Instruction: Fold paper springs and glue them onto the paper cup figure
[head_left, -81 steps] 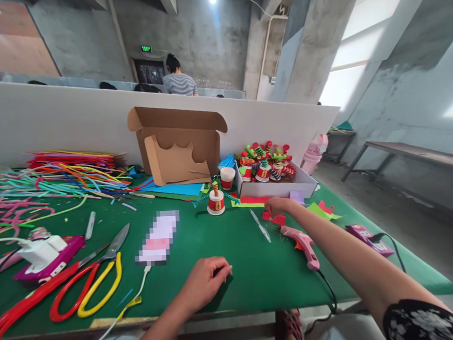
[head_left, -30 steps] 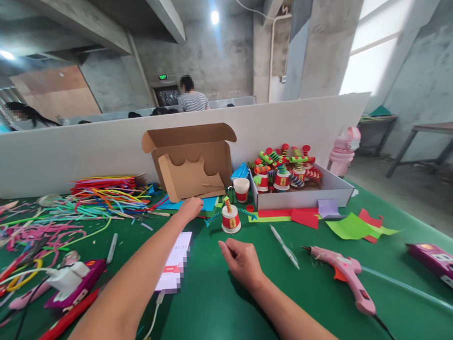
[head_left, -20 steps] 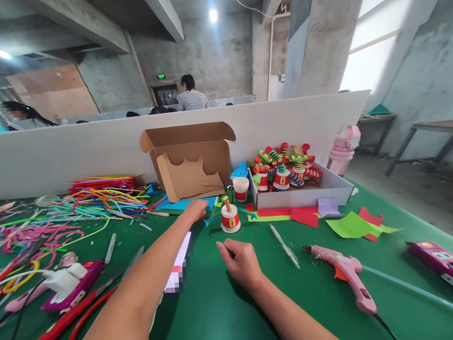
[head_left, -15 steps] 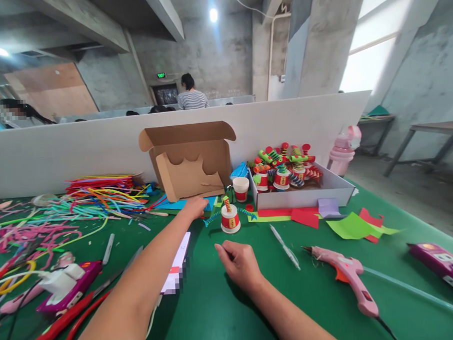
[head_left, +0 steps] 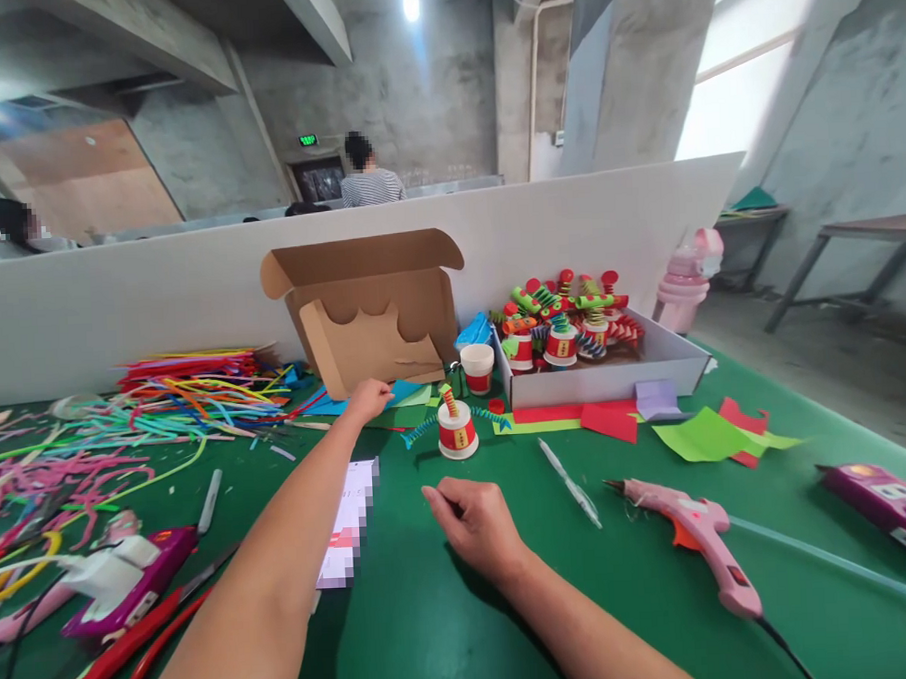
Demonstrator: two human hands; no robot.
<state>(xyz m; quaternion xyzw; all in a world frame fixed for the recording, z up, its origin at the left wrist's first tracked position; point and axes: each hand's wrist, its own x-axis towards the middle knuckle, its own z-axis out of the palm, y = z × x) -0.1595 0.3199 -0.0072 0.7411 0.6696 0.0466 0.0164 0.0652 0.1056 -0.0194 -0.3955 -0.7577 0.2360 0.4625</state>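
Observation:
My left hand [head_left: 369, 399] stretches forward over blue paper sheets [head_left: 403, 392] in front of the open cardboard box [head_left: 374, 338]. Its fingers are bent together; what they hold, if anything, is hidden. Resting on the table, my right hand [head_left: 477, 520] is loosely curled, with nothing showing in it. Between and beyond the hands stands a paper cup figure [head_left: 457, 436], upside down, with a red band, folded blue paper arms and a folded yellow and red strip on top. Behind it is a plain white and red paper cup [head_left: 477, 367].
A white box [head_left: 612, 381] holds several finished cup figures. To the right lie a pen [head_left: 569, 482], a pink glue gun [head_left: 694, 539] and green paper [head_left: 701, 437]. Leftward are paper strips [head_left: 200, 401], red-handled scissors [head_left: 146, 621], a power strip [head_left: 133, 584] and a phone [head_left: 350, 529].
My left hand has moved slightly left and forward over the blue paper. My right hand keeps its curled pose on the table. The view has shifted a little.

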